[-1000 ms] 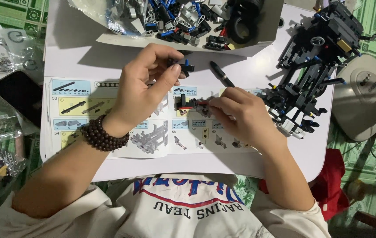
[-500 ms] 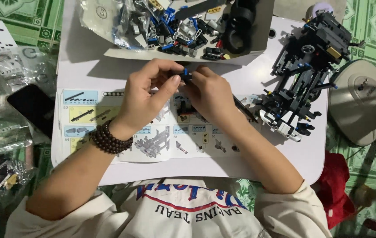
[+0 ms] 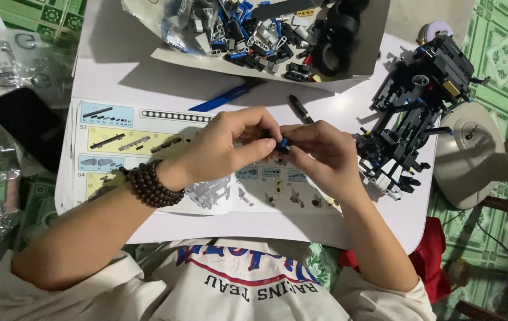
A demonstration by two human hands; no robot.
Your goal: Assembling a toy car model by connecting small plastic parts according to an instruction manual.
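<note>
Both hands, left hand point(image 3: 230, 145) and right hand point(image 3: 319, 156), are pinching together on a small blue-and-black piece point(image 3: 282, 144) over the instruction booklet point(image 3: 147, 134), so I'd be squeezing straight, not twisting.

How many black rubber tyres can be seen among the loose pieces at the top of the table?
2 at least: one tyre lies at the right end of the parts pile, another tyre just above it. More may be hidden beneath.

Bright light from above whitens the table point(image 3: 147, 71) beyond the hands, with mild glare near the pen point(image 3: 300, 109). The box point(image 3: 361, 56) casts a soft shadow toward them. Left of the left hand point(image 3: 230, 148), the floor is dim and slightly soft.
</note>
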